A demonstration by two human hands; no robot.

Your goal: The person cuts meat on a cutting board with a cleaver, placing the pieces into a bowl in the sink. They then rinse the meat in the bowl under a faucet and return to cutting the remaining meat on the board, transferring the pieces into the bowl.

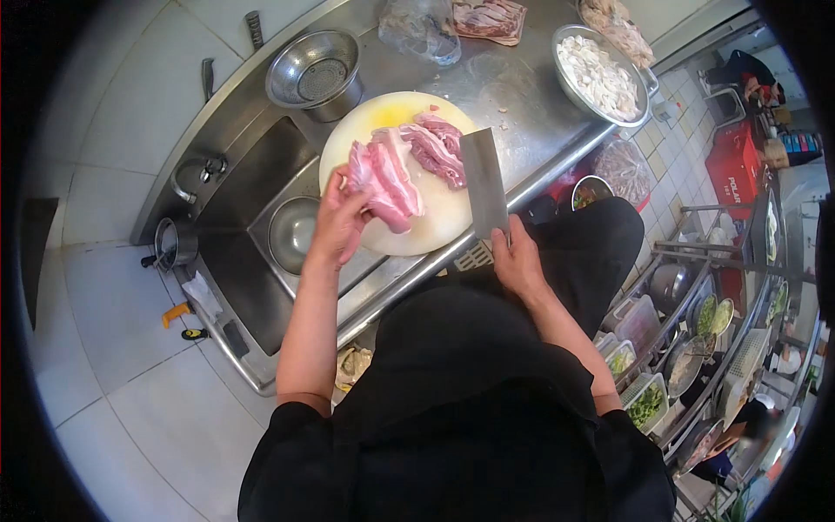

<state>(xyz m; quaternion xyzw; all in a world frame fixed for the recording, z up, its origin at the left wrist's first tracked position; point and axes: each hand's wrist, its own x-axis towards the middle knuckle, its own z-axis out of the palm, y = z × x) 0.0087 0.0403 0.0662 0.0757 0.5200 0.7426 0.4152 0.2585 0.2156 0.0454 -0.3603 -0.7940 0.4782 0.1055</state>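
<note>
My left hand (341,217) grips a slab of raw pork belly (383,184) by its left edge, above the round white cutting board (439,233). Darker pieces of raw meat (435,152) lie on the board just to the right of that slab. In my right hand (519,261) is a cleaver (484,178), its broad blade pointing away from me at the board's right edge. The fingers of my right hand wrap round the handle, which is mostly hidden.
Left of the board is a steel sink (248,222) holding a metal bowl (294,233). A perforated steel bowl (315,74) stands behind. On the counter sit a plastic bag (419,30), more meat (489,19) and a basin of pale strips (598,76). A shelf rack (696,252) is at right.
</note>
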